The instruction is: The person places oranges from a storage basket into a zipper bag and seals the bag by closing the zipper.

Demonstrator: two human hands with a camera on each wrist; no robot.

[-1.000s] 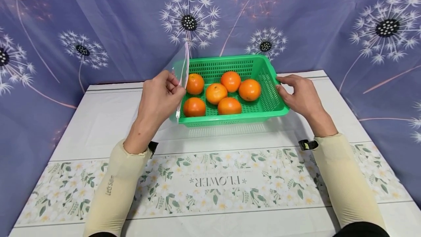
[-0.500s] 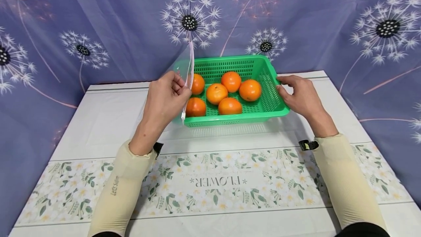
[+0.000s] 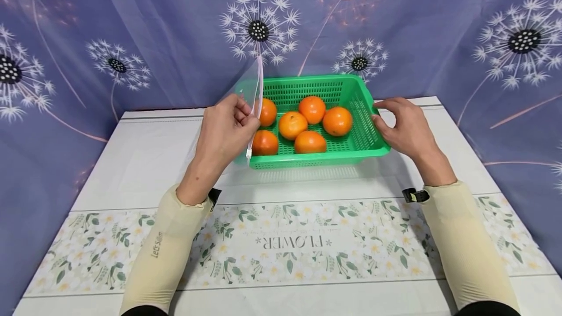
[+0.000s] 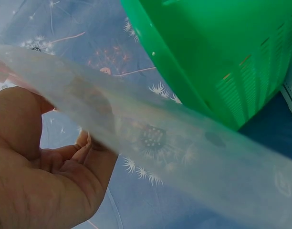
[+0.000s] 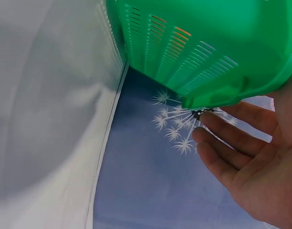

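The left hand (image 3: 226, 129) is pinching a clear bag (image 4: 184, 131) by its pale pink zip strip (image 3: 261, 81), while the right hand (image 3: 409, 128), across from it, is holding a glossy green slotted basket (image 3: 303, 88) by its end rim. Between these grips, six smooth orange fruits (image 3: 292, 126) are resting in the basket, with the bag's mouth partly covering the two nearest the left hand. The left wrist view is showing the backdrop's (image 3: 175, 38) dandelions through the cloudy film, and the right wrist view is revealing fingers (image 5: 232, 136) below the rim, which the head view is hiding.
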